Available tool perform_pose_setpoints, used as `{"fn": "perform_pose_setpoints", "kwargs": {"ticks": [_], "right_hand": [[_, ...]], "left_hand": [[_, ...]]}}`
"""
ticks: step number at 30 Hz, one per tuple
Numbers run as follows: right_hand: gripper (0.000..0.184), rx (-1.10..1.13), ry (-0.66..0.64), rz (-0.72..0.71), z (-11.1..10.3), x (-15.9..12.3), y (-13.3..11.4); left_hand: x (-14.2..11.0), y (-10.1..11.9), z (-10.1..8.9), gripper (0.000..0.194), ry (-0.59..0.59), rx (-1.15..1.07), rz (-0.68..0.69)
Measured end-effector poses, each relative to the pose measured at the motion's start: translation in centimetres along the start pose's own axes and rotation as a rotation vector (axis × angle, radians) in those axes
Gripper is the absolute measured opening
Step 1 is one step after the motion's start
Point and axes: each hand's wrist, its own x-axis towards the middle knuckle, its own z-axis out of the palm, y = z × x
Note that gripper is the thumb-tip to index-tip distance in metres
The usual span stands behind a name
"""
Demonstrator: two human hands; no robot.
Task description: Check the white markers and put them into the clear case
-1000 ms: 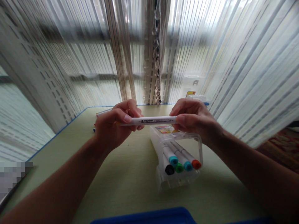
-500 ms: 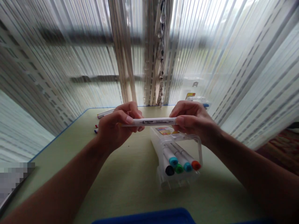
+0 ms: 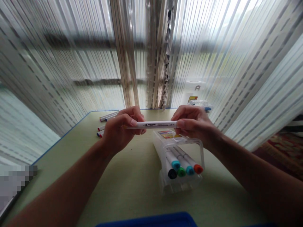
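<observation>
A white marker (image 3: 158, 125) with dark print on its barrel lies level between my two hands, above the table. My left hand (image 3: 124, 126) pinches its left end between thumb and fingers. At the other end, my right hand (image 3: 193, 123) grips it the same way. Both tips of the marker are covered by my fingers. Below and slightly right rests a clear plastic case (image 3: 158, 148), its open end toward me. Inside it lie several white markers with coloured ends, among them an orange cap (image 3: 198, 169) and a black cap (image 3: 172, 173).
Several loose markers (image 3: 107, 116) lie on the pale green table (image 3: 132, 176) beyond my left hand. At the back right stands clear packaging (image 3: 201, 102). A blue object (image 3: 151, 219) shows at the bottom edge. Striped curtains (image 3: 94, 63) hang behind the table.
Both hands still hold the marker in nearly the same pose. The whole view has shifted slightly, and more of the loose markers at the left shows.
</observation>
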Motion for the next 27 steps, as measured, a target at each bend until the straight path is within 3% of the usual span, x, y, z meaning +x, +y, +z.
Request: {"fn": "perform_pose_setpoints", "kwargs": {"ticks": [27], "right_hand": [[0.003,0.042,0.003,0.026,-0.41,0.13,0.58]], "left_hand": [[0.02,-0.46,0.1,0.009,0.076,0.017,-0.049]]}}
